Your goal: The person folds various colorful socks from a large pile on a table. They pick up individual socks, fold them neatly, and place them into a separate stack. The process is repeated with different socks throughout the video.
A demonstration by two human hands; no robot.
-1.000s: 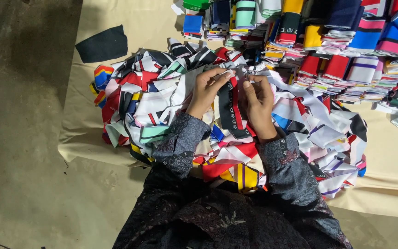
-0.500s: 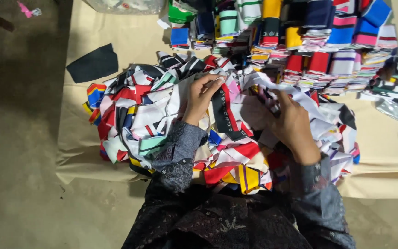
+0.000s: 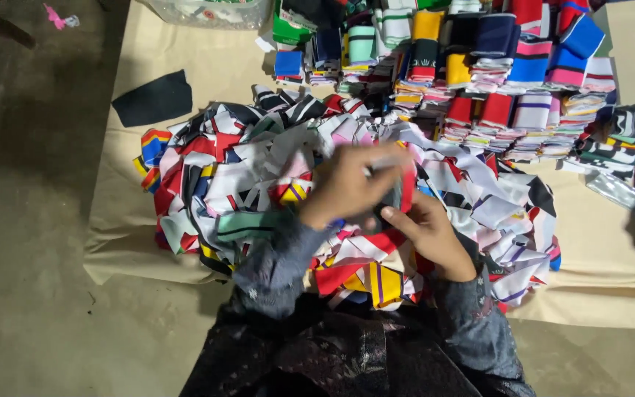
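Left hand (image 3: 350,184) raised over the middle of the scrap heap (image 3: 259,176), fingers curled and closed on a pale strip (image 3: 385,163) that pokes out to the right past the fingertips. Blurred, so the exact pinch hard to read, but clearly holding rather than spread. Right hand (image 3: 429,234) lower and closer to the body, just below and to the right of the left, fingers bent around a dark piece of fabric (image 3: 389,202) with a red edge. Both hands nearly touching, the dark piece between them, standing roughly upright with its long axis running from the lap toward the stacks. Pale strip lying crosswise to it, pointing right.

Dark piece closer to the right hand, which grips its lower end; upper end meeting the left hand's fingers. Cannot tell whether the left hand also touches the dark piece or only the strip.

Heap spread on a tan sheet (image 3: 123,235) over the floor, directly under both hands. Beyond it, well apart from the hands, neat folded stacks (image 3: 494,88) in rows. Off to the left on the sheet, a lone black patch (image 3: 153,98).
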